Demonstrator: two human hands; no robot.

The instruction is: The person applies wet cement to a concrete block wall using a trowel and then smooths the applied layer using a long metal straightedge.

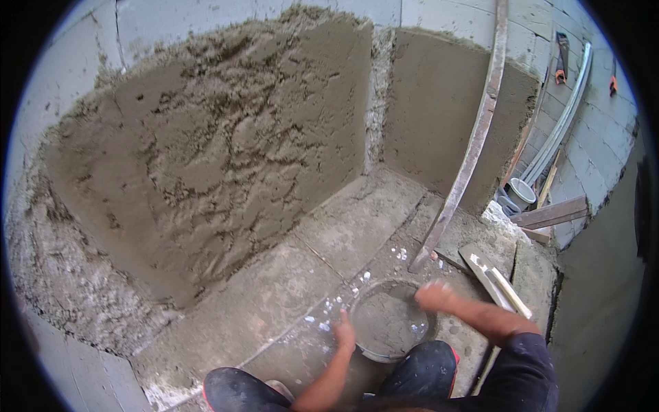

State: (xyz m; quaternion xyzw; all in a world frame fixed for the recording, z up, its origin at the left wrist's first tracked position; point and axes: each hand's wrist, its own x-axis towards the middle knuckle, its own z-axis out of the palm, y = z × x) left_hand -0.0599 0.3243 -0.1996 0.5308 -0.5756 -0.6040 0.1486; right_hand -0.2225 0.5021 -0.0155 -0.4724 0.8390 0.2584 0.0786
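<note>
A round bucket (356, 348) of wet grey mortar (390, 319) stands on the floor between my knees. My left hand (343, 332) is at its left rim, one digit pointing up and the other fingers mostly hidden; it seems to grip the edge. Above the right side of the bucket is my right hand (436, 296), closed like a fist. Whatever it holds is hidden from this view. Just right of the bucket lies a long float (489, 278) with a pale handle. Fresh mortar covers the left wall (226, 151), rough and ridged in the middle.
A long straightedge (473, 154) leans upright beyond the bucket. Smoother mortar coats the right wall (439, 110). Farther right are a hanging handsaw (562, 58), pale pipes (559, 130), a small white bucket (522, 192) and wooden boards (552, 214). White chips (324, 326) litter the floor.
</note>
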